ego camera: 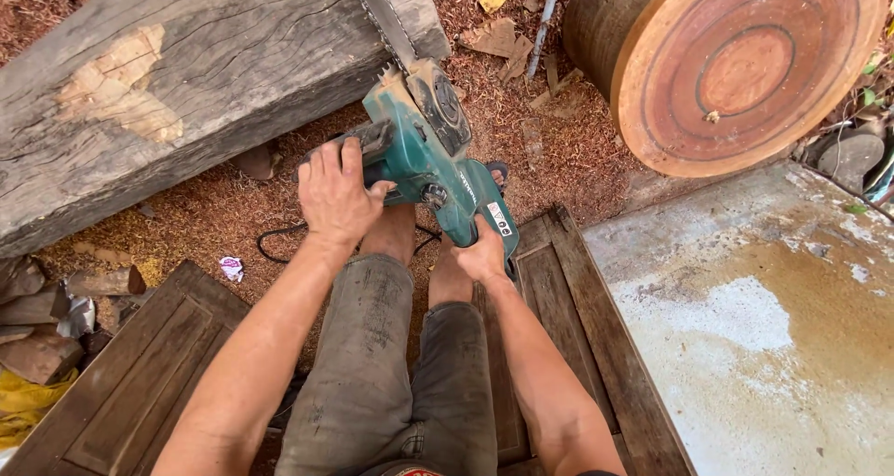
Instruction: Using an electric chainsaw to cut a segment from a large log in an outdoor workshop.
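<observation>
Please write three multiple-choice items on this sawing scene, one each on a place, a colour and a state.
1. Where does the chainsaw bar rest?
A. on the grey beam
B. on the round log slice
C. on the concrete slab

2. What colour is the saw's body?
A. orange
B. teal green
C. yellow

3. How is the saw held?
A. left hand only
B. lying unheld
C. both hands, with the right hand on the rear handle

Answers: 1 A, the bar lies across the beam's end. 2 B, the housing is teal green. 3 C, the left grip closes on the front handle and the right on the rear.
</observation>
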